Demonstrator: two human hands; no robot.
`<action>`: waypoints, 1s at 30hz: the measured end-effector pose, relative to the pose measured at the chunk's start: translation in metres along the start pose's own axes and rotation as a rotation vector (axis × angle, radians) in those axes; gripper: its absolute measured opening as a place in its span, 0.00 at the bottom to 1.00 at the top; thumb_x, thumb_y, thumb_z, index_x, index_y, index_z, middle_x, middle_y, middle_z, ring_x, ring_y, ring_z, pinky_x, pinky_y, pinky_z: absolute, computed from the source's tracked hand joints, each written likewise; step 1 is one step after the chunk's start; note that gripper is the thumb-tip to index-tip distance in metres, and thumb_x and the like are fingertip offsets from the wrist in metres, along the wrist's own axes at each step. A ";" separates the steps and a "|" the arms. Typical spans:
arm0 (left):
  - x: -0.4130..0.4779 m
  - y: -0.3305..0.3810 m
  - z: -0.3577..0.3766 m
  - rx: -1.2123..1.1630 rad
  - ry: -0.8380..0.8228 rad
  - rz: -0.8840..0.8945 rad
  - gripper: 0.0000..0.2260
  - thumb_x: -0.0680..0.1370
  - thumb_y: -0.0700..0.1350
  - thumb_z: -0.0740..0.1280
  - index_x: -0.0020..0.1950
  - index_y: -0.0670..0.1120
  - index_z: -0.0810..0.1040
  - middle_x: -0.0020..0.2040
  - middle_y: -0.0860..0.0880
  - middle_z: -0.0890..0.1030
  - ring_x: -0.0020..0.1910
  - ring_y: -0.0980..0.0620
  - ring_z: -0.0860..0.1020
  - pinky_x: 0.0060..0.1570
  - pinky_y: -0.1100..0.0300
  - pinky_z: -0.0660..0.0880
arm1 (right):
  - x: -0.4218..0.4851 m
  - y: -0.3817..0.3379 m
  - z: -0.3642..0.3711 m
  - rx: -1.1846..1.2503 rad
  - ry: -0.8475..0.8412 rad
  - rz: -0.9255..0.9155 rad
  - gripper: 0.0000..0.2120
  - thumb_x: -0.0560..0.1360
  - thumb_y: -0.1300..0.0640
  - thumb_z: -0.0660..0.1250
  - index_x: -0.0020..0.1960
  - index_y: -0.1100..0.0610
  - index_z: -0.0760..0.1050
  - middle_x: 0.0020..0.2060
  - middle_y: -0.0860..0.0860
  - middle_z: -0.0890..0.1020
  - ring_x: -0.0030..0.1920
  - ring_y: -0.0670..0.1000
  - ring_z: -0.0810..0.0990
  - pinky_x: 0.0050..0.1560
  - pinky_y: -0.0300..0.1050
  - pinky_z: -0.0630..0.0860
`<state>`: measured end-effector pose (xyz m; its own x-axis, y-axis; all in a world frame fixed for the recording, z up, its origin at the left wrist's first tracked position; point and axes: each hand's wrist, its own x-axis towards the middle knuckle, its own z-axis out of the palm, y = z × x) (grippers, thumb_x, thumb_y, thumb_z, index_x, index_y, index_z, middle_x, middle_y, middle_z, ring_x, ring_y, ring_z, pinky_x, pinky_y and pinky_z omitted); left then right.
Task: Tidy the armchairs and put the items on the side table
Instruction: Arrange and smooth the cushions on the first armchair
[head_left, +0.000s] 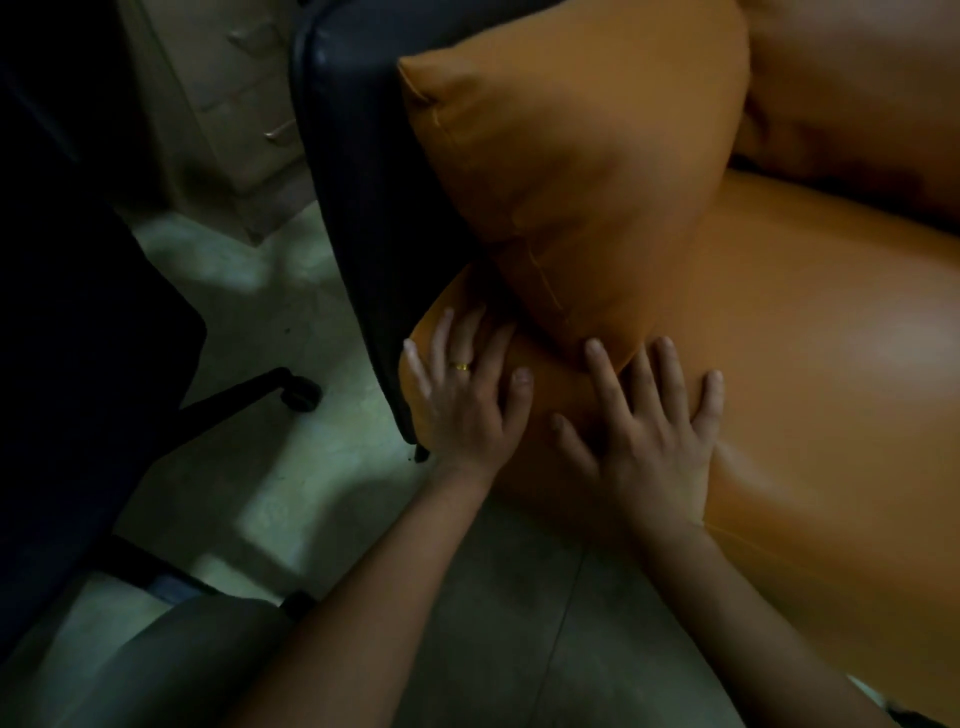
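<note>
- My left hand (462, 395), a gold ring on one finger, lies flat and unclenched, fingers spread, on the front corner of the tan leather seat cushion (805, 415), gripping nothing.
- My right hand (657, 441) lies likewise, palm down and splayed, holding nothing, just beside the left at its 3 o'clock.
- Judgement: both palms press the seat cushion to smooth and square it against the dark leather armrest (374, 218), which the left hand's outer edge touches.
- The tan leather back pillow (571, 171) leans tilted against the armrest; its lower corner sits at 12 o'clock from my hands, between them, my right fingertips (595, 349) touching or nearly touching it.
- No loose items and no side table are in view.
- A black wheeled office chair (104, 364) stands at 9 o'clock, apart from the armchair.
</note>
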<state>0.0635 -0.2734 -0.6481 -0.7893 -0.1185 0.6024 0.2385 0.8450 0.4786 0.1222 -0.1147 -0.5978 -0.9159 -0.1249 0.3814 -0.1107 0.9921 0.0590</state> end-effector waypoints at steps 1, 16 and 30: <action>0.001 0.000 0.001 -0.003 0.021 0.002 0.22 0.80 0.57 0.54 0.70 0.52 0.74 0.73 0.46 0.72 0.77 0.43 0.61 0.75 0.33 0.46 | 0.000 0.000 0.000 0.000 0.007 -0.005 0.35 0.80 0.31 0.47 0.80 0.43 0.39 0.74 0.62 0.68 0.78 0.64 0.60 0.73 0.72 0.55; 0.003 -0.021 0.038 -0.032 0.245 0.098 0.26 0.81 0.59 0.48 0.63 0.48 0.80 0.65 0.42 0.78 0.71 0.40 0.69 0.71 0.31 0.52 | 0.012 0.001 0.034 -0.002 0.260 -0.038 0.34 0.76 0.32 0.60 0.78 0.44 0.58 0.66 0.64 0.77 0.72 0.64 0.70 0.71 0.72 0.57; 0.002 -0.021 -0.016 0.005 -0.190 0.086 0.25 0.82 0.59 0.49 0.75 0.52 0.68 0.77 0.47 0.63 0.79 0.45 0.53 0.76 0.37 0.42 | 0.001 -0.002 -0.005 0.130 0.013 -0.028 0.33 0.80 0.33 0.53 0.81 0.38 0.45 0.79 0.56 0.61 0.80 0.58 0.56 0.76 0.68 0.49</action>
<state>0.0662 -0.2994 -0.6463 -0.8590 0.0544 0.5091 0.3071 0.8504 0.4271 0.1237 -0.1165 -0.5931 -0.9070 -0.1518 0.3928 -0.1857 0.9814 -0.0496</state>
